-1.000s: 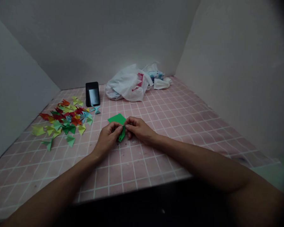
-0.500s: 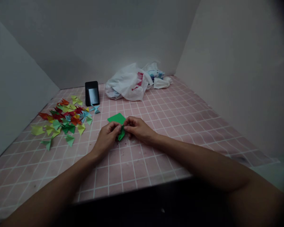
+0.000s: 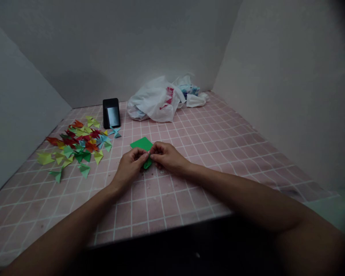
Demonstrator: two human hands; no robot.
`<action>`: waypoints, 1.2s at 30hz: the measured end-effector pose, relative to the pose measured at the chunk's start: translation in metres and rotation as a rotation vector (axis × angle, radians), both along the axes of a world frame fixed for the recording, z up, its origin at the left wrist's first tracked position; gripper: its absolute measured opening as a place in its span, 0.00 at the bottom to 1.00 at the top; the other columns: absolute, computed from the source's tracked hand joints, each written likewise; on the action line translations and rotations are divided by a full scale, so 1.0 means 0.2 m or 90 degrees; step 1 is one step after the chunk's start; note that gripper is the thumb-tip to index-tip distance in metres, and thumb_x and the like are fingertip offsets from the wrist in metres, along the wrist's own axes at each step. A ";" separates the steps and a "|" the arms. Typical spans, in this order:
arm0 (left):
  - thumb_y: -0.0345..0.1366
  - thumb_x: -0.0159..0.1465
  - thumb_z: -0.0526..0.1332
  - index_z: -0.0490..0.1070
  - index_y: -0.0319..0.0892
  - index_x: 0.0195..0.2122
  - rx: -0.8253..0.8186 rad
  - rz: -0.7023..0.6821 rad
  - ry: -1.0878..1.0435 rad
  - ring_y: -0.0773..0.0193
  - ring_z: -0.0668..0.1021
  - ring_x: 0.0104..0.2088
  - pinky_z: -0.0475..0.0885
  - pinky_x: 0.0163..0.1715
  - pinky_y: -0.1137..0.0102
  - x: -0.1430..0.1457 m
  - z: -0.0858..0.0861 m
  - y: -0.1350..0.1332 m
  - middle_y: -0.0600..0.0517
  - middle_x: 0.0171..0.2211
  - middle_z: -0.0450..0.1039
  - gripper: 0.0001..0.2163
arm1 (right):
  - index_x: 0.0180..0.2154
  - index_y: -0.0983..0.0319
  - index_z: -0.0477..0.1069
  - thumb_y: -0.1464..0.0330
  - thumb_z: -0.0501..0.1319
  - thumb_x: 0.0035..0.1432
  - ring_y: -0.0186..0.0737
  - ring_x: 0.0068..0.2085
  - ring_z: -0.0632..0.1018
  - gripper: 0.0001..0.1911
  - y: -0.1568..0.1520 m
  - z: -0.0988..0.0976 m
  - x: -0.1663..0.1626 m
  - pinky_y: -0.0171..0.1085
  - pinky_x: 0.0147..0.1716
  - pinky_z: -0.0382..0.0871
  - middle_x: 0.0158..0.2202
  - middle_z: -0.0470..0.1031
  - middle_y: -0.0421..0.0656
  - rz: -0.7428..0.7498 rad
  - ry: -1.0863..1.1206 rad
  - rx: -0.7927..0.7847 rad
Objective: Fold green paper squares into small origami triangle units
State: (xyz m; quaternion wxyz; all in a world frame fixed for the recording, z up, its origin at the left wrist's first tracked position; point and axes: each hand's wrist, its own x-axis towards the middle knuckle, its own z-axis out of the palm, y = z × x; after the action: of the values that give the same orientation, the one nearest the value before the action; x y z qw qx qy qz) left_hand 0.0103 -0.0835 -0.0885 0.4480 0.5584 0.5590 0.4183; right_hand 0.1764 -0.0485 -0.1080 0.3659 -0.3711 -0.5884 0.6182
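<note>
Between my two hands is a small folded piece of green paper (image 3: 147, 164), mostly covered by the fingers. My left hand (image 3: 132, 161) pinches it from the left, thumb against forefinger. From the right, my right hand (image 3: 165, 156) grips it with thumb and fingertips, close against the left thumb. Just beyond the hands lies a flat green paper (image 3: 142, 143), its near part hidden behind the fingers. Tiny paper scraps are scattered on the cloth beneath the hands.
Several folded paper pieces (image 3: 82, 155) in red, orange, yellow, green and blue lie heaped at left. Behind them a black phone (image 3: 111, 113) leans upright. White plastic bags (image 3: 158, 100) sit by the back wall. A pink checked cloth (image 3: 218, 153) covers the table.
Hardly anything differs. The left thumb has shifted slightly to the right, nearer the right fingertips, and a bit less of the folded green paper shows.
</note>
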 end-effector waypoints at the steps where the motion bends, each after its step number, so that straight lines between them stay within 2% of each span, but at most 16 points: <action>1: 0.44 0.59 0.66 0.74 0.41 0.31 0.005 0.002 0.014 0.66 0.70 0.24 0.63 0.24 0.71 0.00 0.00 0.00 0.55 0.25 0.70 0.11 | 0.32 0.60 0.67 0.76 0.61 0.56 0.30 0.20 0.67 0.06 0.00 0.00 0.00 0.30 0.18 0.58 0.21 0.66 0.33 -0.003 -0.006 0.005; 6: 0.44 0.61 0.64 0.76 0.41 0.32 0.034 -0.003 0.063 0.66 0.69 0.25 0.63 0.25 0.70 0.00 0.00 0.00 0.54 0.26 0.71 0.11 | 0.31 0.60 0.66 0.76 0.60 0.57 0.29 0.19 0.67 0.06 -0.01 0.01 0.00 0.30 0.18 0.57 0.20 0.66 0.33 -0.019 -0.037 0.023; 15: 0.44 0.62 0.65 0.77 0.41 0.34 0.058 -0.003 0.059 0.64 0.71 0.27 0.64 0.27 0.69 0.00 0.00 -0.01 0.53 0.28 0.73 0.11 | 0.30 0.59 0.65 0.76 0.60 0.56 0.30 0.19 0.67 0.07 -0.02 0.03 -0.01 0.30 0.18 0.57 0.19 0.65 0.34 -0.054 -0.034 0.022; 22: 0.42 0.60 0.66 0.76 0.41 0.34 0.121 0.025 0.091 0.62 0.73 0.32 0.67 0.34 0.68 -0.01 -0.02 0.00 0.51 0.31 0.74 0.09 | 0.30 0.59 0.64 0.74 0.60 0.58 0.30 0.17 0.66 0.07 -0.03 0.03 -0.01 0.29 0.15 0.58 0.17 0.65 0.33 -0.069 -0.002 0.006; 32: 0.42 0.61 0.64 0.73 0.41 0.32 0.105 0.009 0.076 0.64 0.71 0.29 0.65 0.29 0.68 -0.01 -0.02 -0.01 0.53 0.29 0.71 0.09 | 0.30 0.59 0.63 0.74 0.59 0.57 0.30 0.18 0.66 0.07 -0.05 0.04 -0.01 0.29 0.16 0.59 0.18 0.64 0.32 -0.063 0.012 -0.003; 36: 0.43 0.62 0.64 0.73 0.41 0.33 0.092 -0.005 0.072 0.64 0.71 0.28 0.65 0.28 0.69 0.00 0.00 -0.01 0.53 0.29 0.72 0.10 | 0.32 0.58 0.63 0.72 0.60 0.56 0.31 0.20 0.67 0.05 -0.04 0.04 0.00 0.31 0.18 0.59 0.21 0.65 0.32 -0.053 -0.002 0.037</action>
State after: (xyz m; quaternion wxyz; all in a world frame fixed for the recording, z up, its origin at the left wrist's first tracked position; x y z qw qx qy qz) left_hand 0.0095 -0.0853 -0.0891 0.3758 0.6143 0.5496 0.4234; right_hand 0.1755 -0.0575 -0.0999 0.4012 -0.3854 -0.5907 0.5845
